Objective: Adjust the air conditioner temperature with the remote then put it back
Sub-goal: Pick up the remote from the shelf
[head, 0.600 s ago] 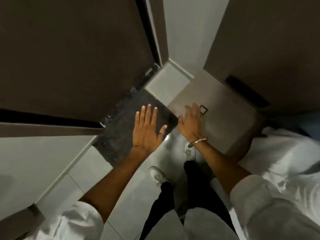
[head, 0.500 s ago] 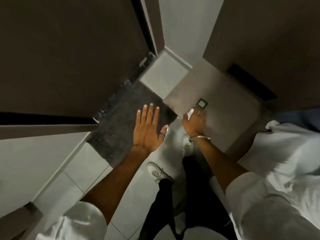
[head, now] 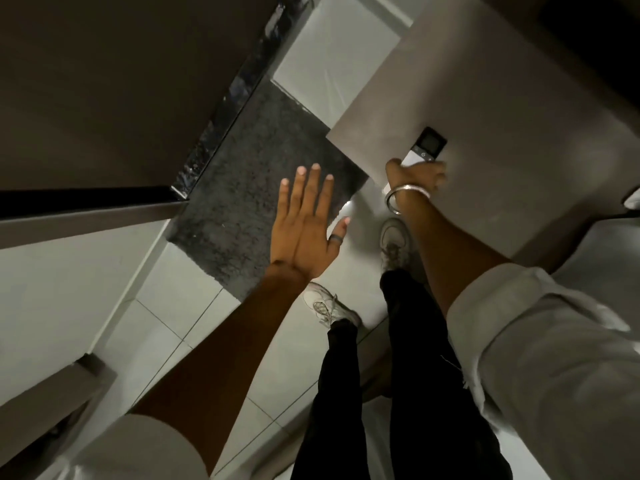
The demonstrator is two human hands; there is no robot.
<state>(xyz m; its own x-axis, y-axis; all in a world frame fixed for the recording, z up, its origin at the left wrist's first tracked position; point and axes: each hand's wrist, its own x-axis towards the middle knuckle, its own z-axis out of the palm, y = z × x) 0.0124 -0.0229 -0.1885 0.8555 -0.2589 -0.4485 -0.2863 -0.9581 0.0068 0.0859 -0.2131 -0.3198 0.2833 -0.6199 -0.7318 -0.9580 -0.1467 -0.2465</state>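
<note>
A white remote [head: 425, 148] with a dark screen at its far end sticks out of my right hand [head: 417, 174], which is curled around its lower half just over the pale bedside table top [head: 485, 188]. A metal bangle sits on that wrist. My left hand [head: 306, 223] hovers flat with fingers spread above the floor, holding nothing; a dark ring is on its thumb.
A dark grey mat [head: 256, 188] lies on the tiled floor [head: 166, 327] in front of a dark door [head: 104, 81]. My two white shoes [head: 329, 306] stand beside the table. White bedding [head: 602, 271] lies at the right edge.
My right hand went from lying flat on the table top to closing around the remote. The view moved closer over the table. My left hand stayed spread in the air.
</note>
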